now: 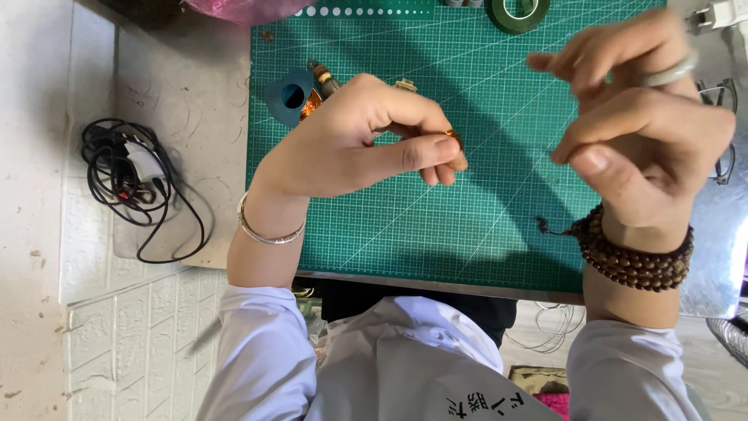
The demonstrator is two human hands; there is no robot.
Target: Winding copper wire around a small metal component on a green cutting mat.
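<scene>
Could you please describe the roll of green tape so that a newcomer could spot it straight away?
Start at the green cutting mat on the table and follow its far edge. The roll of green tape lies flat there, cut off by the frame, beyond the raised right hand. It is a dark ring, unlike the blue holed piece.

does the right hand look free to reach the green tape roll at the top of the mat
Probably yes. The right hand hovers above the mat, just below and right of the tape roll, with nothing lying between them. Its fingers appear pinched, possibly on something thin I cannot make out.
</scene>
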